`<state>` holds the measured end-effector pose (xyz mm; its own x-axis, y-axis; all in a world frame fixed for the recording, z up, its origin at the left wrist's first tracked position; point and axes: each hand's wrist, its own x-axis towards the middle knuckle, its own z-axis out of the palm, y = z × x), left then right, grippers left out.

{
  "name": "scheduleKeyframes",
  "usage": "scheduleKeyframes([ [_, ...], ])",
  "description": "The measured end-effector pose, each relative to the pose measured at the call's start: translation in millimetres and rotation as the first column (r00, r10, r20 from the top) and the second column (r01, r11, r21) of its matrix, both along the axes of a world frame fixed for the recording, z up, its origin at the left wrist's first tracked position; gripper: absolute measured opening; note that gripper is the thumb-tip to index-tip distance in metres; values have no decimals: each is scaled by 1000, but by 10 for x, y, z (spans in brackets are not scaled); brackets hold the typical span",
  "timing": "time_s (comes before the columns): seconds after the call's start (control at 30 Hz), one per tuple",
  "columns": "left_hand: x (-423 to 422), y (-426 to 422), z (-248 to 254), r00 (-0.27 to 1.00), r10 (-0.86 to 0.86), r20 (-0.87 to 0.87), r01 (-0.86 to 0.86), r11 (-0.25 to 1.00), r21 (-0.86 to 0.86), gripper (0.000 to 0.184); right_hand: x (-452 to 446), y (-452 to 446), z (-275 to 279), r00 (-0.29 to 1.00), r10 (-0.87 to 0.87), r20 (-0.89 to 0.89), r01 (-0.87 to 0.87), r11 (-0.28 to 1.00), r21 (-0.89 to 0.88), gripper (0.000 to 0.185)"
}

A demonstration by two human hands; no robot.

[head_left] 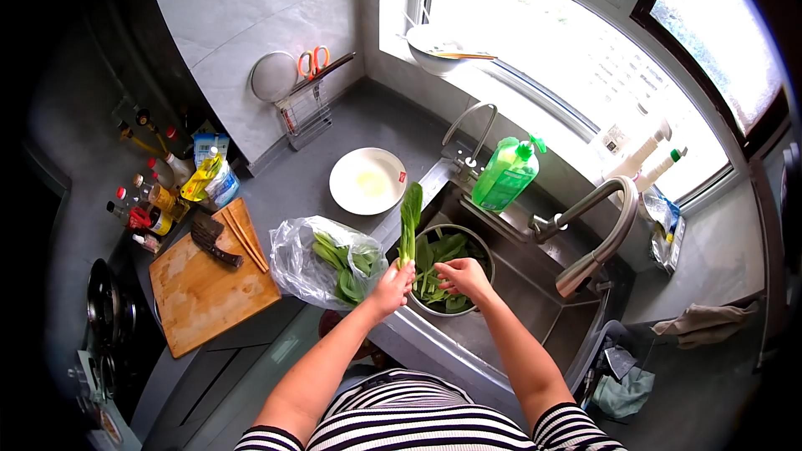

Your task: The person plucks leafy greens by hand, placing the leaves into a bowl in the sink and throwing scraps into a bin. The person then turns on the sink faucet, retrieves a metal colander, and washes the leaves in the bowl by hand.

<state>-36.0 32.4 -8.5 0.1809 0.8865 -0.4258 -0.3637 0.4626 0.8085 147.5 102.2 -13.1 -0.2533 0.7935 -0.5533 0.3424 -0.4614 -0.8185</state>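
My left hand (pixel 391 286) is closed around the lower stems of a leafy green stalk (pixel 409 221), which stands upright between the plastic bag and the pot. My right hand (pixel 464 277) hovers over the right part of a round metal pot (pixel 491 260) in the sink, its fingers bent; whether they hold anything is too small to tell. Green leaves (pixel 451 247) fill the pot. To the left, a clear plastic bag (pixel 292 252) lies on the counter with more greens (pixel 334 252) inside.
A white plate (pixel 368 181) sits behind the bag. At left are a cutting board (pixel 209 296), a cleaver (pixel 215 242), chopsticks (pixel 244 238) and several bottles. Green soap bottle (pixel 505 177) and faucet (pixel 614 221) stand by the sink (pixel 568 317); a bowl (pixel 434 54) rests on the sill.
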Motion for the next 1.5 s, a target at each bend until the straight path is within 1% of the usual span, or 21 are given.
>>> scheduleKeyframes([
  [0.03,6,6,-21,999,-20,-36,20,1000,-9,25,-44,-17,69,994,82,71,-84,996,29,36],
  [0.07,11,9,-64,995,-26,-92,31,998,51,23,-109,-55,108,996,90,-29,-84,981,173,33],
  [0.1,20,12,-131,989,-29,-147,46,993,109,21,-175,-76,133,976,108,-188,-64,972,224,27],
  [0.17,39,21,-295,966,-27,-257,87,971,222,19,-259,-91,157,928,191,-320,-113,962,248,21],
  [0.3,-9,27,-282,855,97,-509,129,912,390,17,-313,-133,207,957,39,-289,52,952,301,16],
  [0.33,-18,27,-240,870,94,-484,114,917,383,18,-325,-159,254,965,26,-260,59,948,314,17],
  [0.43,-32,-22,-20,994,19,-111,-10,996,85,20,-351,-199,313,941,-38,-336,121,966,229,18],
  [0.53,50,-30,93,976,53,213,-63,997,37,20,-321,-165,115,772,-272,-575,210,962,-173,18],
  [0.67,3,-49,106,949,-34,314,25,999,33,23,-275,-157,4,712,-311,-629,141,942,-305,18],
  [0.73,-60,-51,110,912,-153,380,134,988,76,24,-208,-77,-126,764,-339,-549,246,940,-237,18],
  [0.8,-48,-47,167,928,-188,322,167,982,91,26,-109,10,-165,848,-342,-404,310,940,-144,20],
  [0.87,-49,-55,193,958,-154,244,140,987,77,26,-33,38,-140,982,-174,-77,171,984,-40,27],
  [0.9,-45,-55,182,974,-125,188,115,991,65,26,-18,36,-98,989,-68,131,66,998,18,29],
  [0.97,-27,-34,134,995,-69,75,66,997,46,25,-39,-21,-41,997,-43,59,28,974,227,29],
  [1.0,-1,-21,110,997,-47,57,41,994,105,23,-73,-59,-11,999,-22,25,13,945,325,29],
  [1.1,25,12,25,991,-25,-135,55,973,224,23,-237,-110,213,939,44,-340,72,945,320,22],
  [1.2,34,34,61,986,-11,-166,55,964,262,22,-317,-139,208,949,48,-311,68,934,351,16],
  [1.27,17,22,66,993,4,-115,20,979,202,23,-353,-167,268,967,24,-252,74,926,370,14],
  [1.4,30,-2,27,991,102,84,-103,995,5,26,-424,-275,210,905,-46,-424,193,931,311,12],
  [1.43,34,2,32,985,118,127,-116,993,-24,27,-454,-330,240,897,-51,-438,232,899,370,11],
  [1.5,46,8,74,965,153,211,-138,987,-86,28,-465,-401,255,939,36,-342,187,782,595,7],
])
